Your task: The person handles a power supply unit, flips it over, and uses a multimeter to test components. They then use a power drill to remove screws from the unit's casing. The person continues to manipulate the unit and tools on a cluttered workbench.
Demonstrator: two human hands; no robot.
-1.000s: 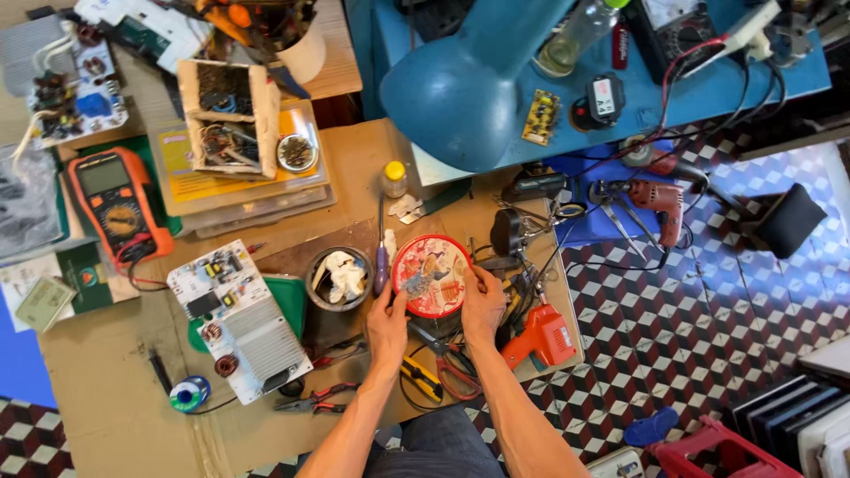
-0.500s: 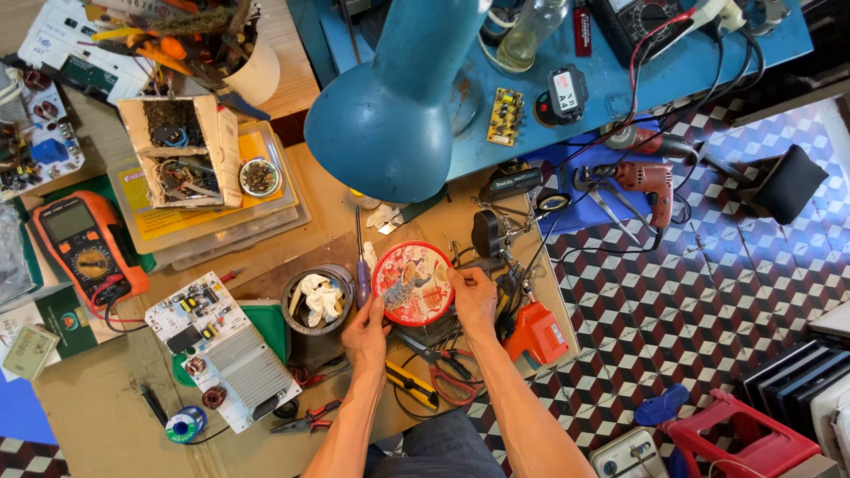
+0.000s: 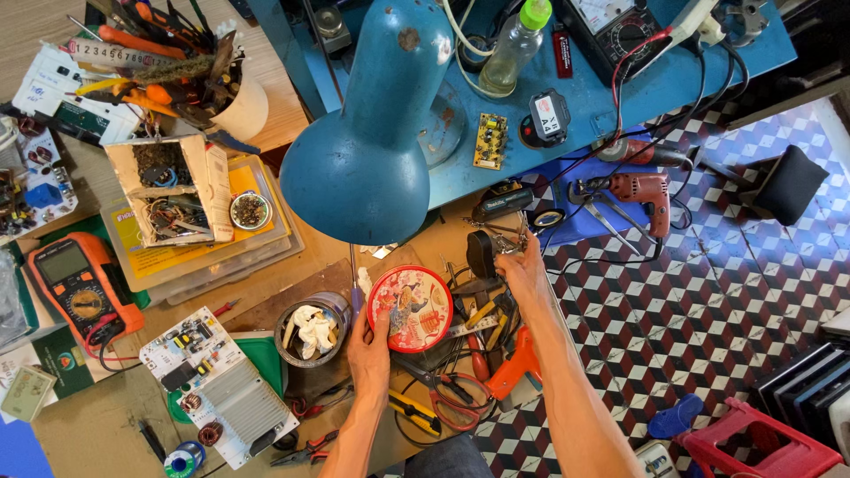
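Big blue desk lamp [image 3: 372, 150] looming over the middle, shade blocking the top of the bench and the upper end of the screwdriver [image 3: 354, 283] beside the tin. Below-left, a white circuit board [image 3: 217, 389] with a ribbed heat sink, then the orange multimeter [image 3: 75, 288] out at the left edge. Over on the right, a red drill [image 3: 642, 190] lying on the blue shelf. Just left of the tin, a grey cup [image 3: 310, 332] stuffed with white scraps. Centre stage: round red tin lid [image 3: 410, 308] with a printed picture, tilted up on edge above a heap of pliers and cutters [image 3: 469, 354]. Left hand [image 3: 369, 345] pinching its lower rim, thumb on the face. Right hand [image 3: 524, 270] off the tin, reaching up-right, fingers closed round small metal clips [image 3: 506, 239].
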